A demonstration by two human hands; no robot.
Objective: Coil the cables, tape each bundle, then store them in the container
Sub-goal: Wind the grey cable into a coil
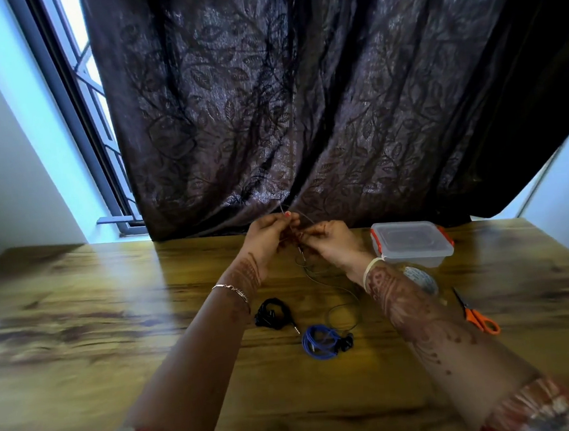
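Between my two hands, raised over the far side of the bench (113, 316), runs a thin grey cable (348, 289). My left hand (268, 240) pinches it up high with curled fingers, and my right hand (334, 245) grips it just beside. The rest of it trails down to the bench and ends in a loose loop between my forearms. Below my left wrist lies a black cable bundle (273, 314), and a blue cable bundle (318, 343) sits nearer me. Right of my right hand is the lidded clear container (411, 243). A tape roll (421, 280) shows behind my right forearm, and orange scissors (477, 315) lie further right.
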